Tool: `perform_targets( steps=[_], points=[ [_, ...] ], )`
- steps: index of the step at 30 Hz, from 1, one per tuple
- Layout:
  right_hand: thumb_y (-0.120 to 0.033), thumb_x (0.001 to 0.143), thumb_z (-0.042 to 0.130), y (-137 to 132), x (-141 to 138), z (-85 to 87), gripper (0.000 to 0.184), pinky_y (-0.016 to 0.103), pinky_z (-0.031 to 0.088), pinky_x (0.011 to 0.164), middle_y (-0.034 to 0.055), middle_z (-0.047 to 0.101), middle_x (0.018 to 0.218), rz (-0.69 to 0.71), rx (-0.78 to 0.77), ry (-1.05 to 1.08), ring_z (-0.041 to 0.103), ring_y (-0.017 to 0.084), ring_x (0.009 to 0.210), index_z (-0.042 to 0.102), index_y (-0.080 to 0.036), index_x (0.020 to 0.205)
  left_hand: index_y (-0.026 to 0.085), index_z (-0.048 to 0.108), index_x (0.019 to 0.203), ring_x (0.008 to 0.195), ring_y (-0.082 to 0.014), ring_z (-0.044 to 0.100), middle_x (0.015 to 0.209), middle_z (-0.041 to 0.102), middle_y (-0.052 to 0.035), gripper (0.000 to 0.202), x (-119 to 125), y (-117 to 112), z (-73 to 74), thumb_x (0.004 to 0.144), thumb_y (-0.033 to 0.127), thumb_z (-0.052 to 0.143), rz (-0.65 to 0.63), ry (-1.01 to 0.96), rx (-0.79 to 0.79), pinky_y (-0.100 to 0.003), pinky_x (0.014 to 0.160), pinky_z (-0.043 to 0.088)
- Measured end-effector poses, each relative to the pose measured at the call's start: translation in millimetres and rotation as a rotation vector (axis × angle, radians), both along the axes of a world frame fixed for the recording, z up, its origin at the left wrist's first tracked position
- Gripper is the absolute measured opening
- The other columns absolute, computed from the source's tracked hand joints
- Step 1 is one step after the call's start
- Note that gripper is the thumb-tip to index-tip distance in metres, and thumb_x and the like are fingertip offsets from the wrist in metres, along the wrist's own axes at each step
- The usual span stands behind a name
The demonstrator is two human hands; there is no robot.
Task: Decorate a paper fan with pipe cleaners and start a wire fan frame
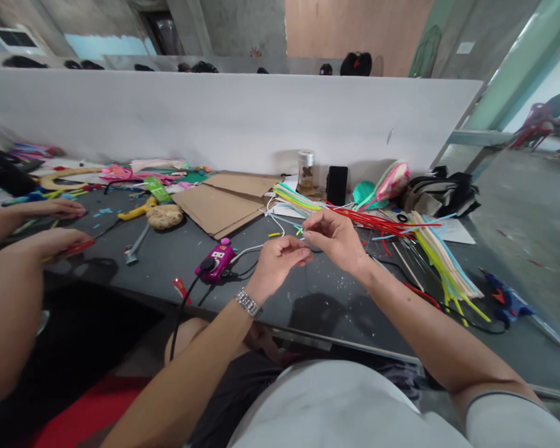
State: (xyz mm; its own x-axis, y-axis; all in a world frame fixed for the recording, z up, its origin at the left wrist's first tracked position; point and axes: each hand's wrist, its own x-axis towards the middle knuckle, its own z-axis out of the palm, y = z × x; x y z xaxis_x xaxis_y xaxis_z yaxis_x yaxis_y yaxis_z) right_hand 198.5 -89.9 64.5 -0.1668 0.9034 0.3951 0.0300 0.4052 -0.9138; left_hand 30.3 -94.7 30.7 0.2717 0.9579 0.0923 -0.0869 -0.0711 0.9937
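My left hand (280, 258), with a metal watch on its wrist, hovers above the dark table (177, 261), fingers pinched together. My right hand (338, 239) is just to its right, also pinched, fingertips nearly touching the left. What they pinch is too small to make out. Behind my hands lie bundles of coloured straws: red ones (378, 221), and yellow and blue ones (441, 258) to the right.
A co-worker's two hands (51, 224) work at the left, one holding a red tool. A purple power strip (217, 261) with cable, cardboard sheets (224, 202), a glass jar (306, 171), a black phone (336, 185), a blue glue gun (506, 298) and a white partition wall (214, 118) surround the workspace.
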Motion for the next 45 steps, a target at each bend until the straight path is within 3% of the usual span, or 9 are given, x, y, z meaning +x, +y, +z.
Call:
perform_targets(
  steps=[6, 18, 21, 26, 28, 34, 38, 42, 45],
  points=[
    [-0.036, 0.076, 0.074, -0.5, 2.1, 16.4, 0.021, 0.029, 0.047, 0.068, -0.0019, 0.062, 0.077, -0.027, 0.058, -0.015, 0.055, 0.013, 0.070, 0.063, -0.022, 0.087, 0.016, 0.075, 0.080, 0.076, -0.0204, 0.076, 0.079, 0.079, -0.0075, 0.023, 2.9, -3.0, 2.5, 0.074, 0.036, 0.084, 0.007, 0.026, 0.016, -0.030, 0.071, 0.059],
    [-0.031, 0.077, 0.071, 0.3, 7.7, 23.1, 0.016, 0.029, 0.041, 0.062, -0.0024, 0.059, 0.069, -0.083, 0.122, -0.049, 0.050, 0.012, 0.065, 0.059, -0.022, 0.072, 0.016, 0.075, 0.081, 0.071, -0.0178, 0.072, 0.078, 0.079, -0.0075, 0.018, 6.2, -4.7, 2.6, 0.077, 0.032, 0.081, 0.004, 0.048, 0.062, -0.030, 0.070, 0.057],
    [-0.030, 0.079, 0.075, 0.4, 13.5, 41.7, 0.019, 0.028, 0.042, 0.061, -0.0022, 0.059, 0.070, -0.078, 0.163, -0.026, 0.049, 0.011, 0.065, 0.059, -0.021, 0.072, 0.016, 0.074, 0.080, 0.070, -0.0176, 0.072, 0.077, 0.078, -0.0069, 0.018, 6.7, -5.0, 3.1, 0.078, 0.033, 0.080, -0.001, 0.060, 0.086, -0.030, 0.070, 0.057],
    [-0.038, 0.084, 0.082, -0.6, 35.2, 86.7, 0.027, 0.027, 0.047, 0.060, -0.0020, 0.057, 0.071, -0.115, 0.305, -0.025, 0.053, 0.011, 0.065, 0.060, -0.022, 0.080, 0.016, 0.074, 0.081, 0.074, -0.0184, 0.073, 0.078, 0.078, -0.0063, 0.020, 5.5, -4.7, 1.5, 0.080, 0.035, 0.079, 0.005, 0.112, 0.121, -0.029, 0.072, 0.056],
    [-0.036, 0.083, 0.084, -1.8, 40.9, 93.0, 0.027, 0.029, 0.049, 0.061, -0.0019, 0.059, 0.070, -0.121, 0.344, -0.102, 0.054, 0.012, 0.066, 0.062, -0.022, 0.080, 0.016, 0.074, 0.081, 0.074, -0.0182, 0.072, 0.078, 0.078, -0.0062, 0.021, 5.9, -4.5, 0.2, 0.080, 0.036, 0.079, 0.011, 0.116, 0.120, -0.029, 0.072, 0.056],
    [-0.025, 0.081, 0.079, -1.7, 37.8, 65.6, 0.013, 0.033, 0.051, 0.072, 0.0014, 0.069, 0.088, -0.130, 0.357, -0.406, 0.060, 0.014, 0.076, 0.070, -0.019, 0.088, 0.016, 0.074, 0.082, 0.071, -0.0176, 0.071, 0.077, 0.078, -0.0061, 0.020, 9.9, -7.1, 0.3, 0.078, 0.035, 0.077, 0.009, 0.084, 0.102, -0.029, 0.070, 0.055],
    [-0.021, 0.082, 0.076, 2.8, 34.9, 53.6, 0.008, 0.033, 0.050, 0.078, 0.0035, 0.070, 0.092, -0.113, 0.392, -0.474, 0.063, 0.018, 0.090, 0.069, -0.019, 0.079, 0.016, 0.073, 0.082, 0.071, -0.0175, 0.071, 0.077, 0.078, -0.0062, 0.020, 11.1, -8.9, 1.5, 0.078, 0.035, 0.077, 0.001, 0.095, 0.110, -0.029, 0.069, 0.055],
    [-0.016, 0.083, 0.074, 4.3, 32.7, 55.5, 0.014, 0.034, 0.051, 0.082, 0.0039, 0.070, 0.096, -0.121, 0.425, -0.456, 0.063, 0.017, 0.090, 0.064, -0.019, 0.074, 0.016, 0.073, 0.083, 0.072, -0.0172, 0.071, 0.078, 0.078, -0.0067, 0.020, 11.5, -8.5, -0.7, 0.080, 0.035, 0.077, 0.006, 0.117, 0.118, -0.029, 0.071, 0.056],
    [-0.012, 0.086, 0.073, 0.4, 34.6, 70.9, 0.018, 0.031, 0.051, 0.078, 0.0012, 0.068, 0.085, -0.120, 0.430, -0.380, 0.063, 0.015, 0.084, 0.062, -0.020, 0.075, 0.016, 0.073, 0.084, 0.074, -0.0180, 0.073, 0.080, 0.079, -0.0069, 0.020, 11.1, -8.7, -1.6, 0.081, 0.036, 0.077, 0.016, 0.132, 0.126, -0.030, 0.074, 0.057]
  ],
)
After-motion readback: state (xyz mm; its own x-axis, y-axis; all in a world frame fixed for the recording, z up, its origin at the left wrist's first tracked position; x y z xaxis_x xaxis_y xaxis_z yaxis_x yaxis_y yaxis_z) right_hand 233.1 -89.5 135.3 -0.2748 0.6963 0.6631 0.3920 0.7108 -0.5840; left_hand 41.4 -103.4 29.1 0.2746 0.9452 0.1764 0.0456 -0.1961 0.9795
